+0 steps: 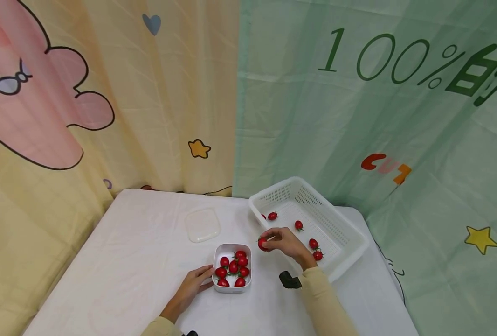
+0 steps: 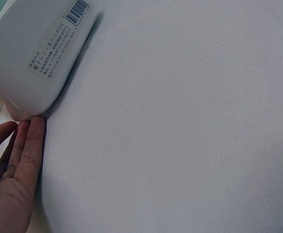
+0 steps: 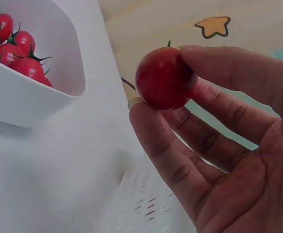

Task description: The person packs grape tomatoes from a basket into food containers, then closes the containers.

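A cherry tomato point(image 3: 163, 77) with a green stem is pinched between the thumb and fingers of my right hand point(image 1: 283, 241), held above the table between the small white container and the white basket. My left hand point(image 1: 193, 285) touches the left side of the white container point(image 1: 231, 290), its fingers nearly straight against a lower corner in the left wrist view. Several cherry tomatoes point(image 1: 233, 267) lie inside that container. A printed label with a barcode point(image 2: 58, 39) shows on the container in the left wrist view.
A white perforated basket point(image 1: 341, 231) stands at the right, holding several cherry tomatoes point(image 1: 313, 243). Behind the container, a translucent lid point(image 1: 203, 225) lies flat on the white tablecloth point(image 1: 135, 252). Printed curtains point(image 1: 181, 93) hang behind the table.
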Available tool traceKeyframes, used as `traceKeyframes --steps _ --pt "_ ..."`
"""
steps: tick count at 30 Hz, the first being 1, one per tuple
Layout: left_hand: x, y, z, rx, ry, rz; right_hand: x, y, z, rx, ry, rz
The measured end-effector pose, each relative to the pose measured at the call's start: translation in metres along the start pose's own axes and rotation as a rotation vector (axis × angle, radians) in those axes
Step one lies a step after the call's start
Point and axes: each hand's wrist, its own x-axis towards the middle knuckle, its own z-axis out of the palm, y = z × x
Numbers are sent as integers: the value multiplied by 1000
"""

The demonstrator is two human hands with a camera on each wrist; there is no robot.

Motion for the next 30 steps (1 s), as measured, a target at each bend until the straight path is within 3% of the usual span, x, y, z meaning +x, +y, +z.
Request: traceKeyframes --steps 10,18,30 --pt "0 0 0 11 -21 2 5 7 35 27 -108 -23" --pt "-1 0 1 6 -7 9 4 11 59 -8 -133 0" --pt "-1 1 2 14 12 14 -1 11 71 -38 -159 1"
